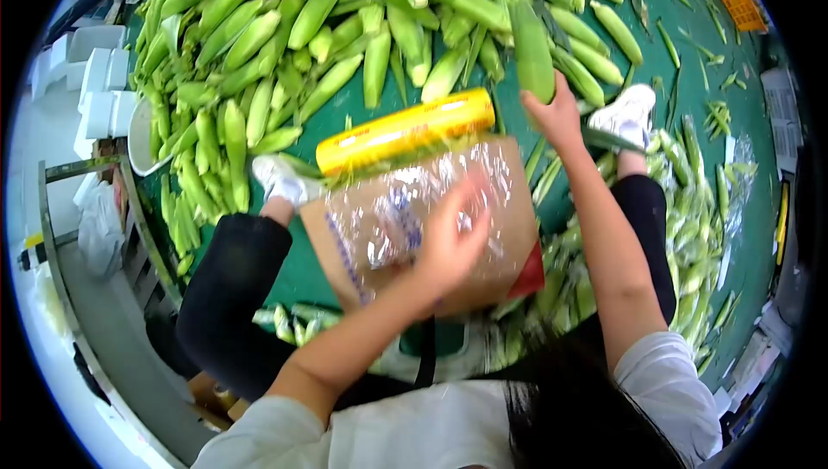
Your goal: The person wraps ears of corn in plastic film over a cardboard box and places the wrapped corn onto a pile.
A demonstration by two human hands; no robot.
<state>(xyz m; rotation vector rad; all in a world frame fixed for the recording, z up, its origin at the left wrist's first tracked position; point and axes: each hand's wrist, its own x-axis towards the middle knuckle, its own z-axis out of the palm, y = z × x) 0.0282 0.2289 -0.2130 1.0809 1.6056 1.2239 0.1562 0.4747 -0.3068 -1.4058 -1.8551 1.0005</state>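
My right hand [556, 115], upper right, grips one corn cob [530, 51] low, presumably for control; my left hand [450, 245], blurred, half-open, seemingly empty, hovers centrally over film [366, 210].

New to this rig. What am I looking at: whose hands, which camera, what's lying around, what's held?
No machine here: these are a person's two bare hands. The one picture comes from a camera on their head, looking down past their legs.

On the green surface lie a large pile of corn in green husks and, at right, more corn with clear plastic. Between the legs is brown cardboard with clear film over it; a yellow roll sits along its far edge.

The right hand holds one ear. The left hand, blurred, is over the film, apparently empty.
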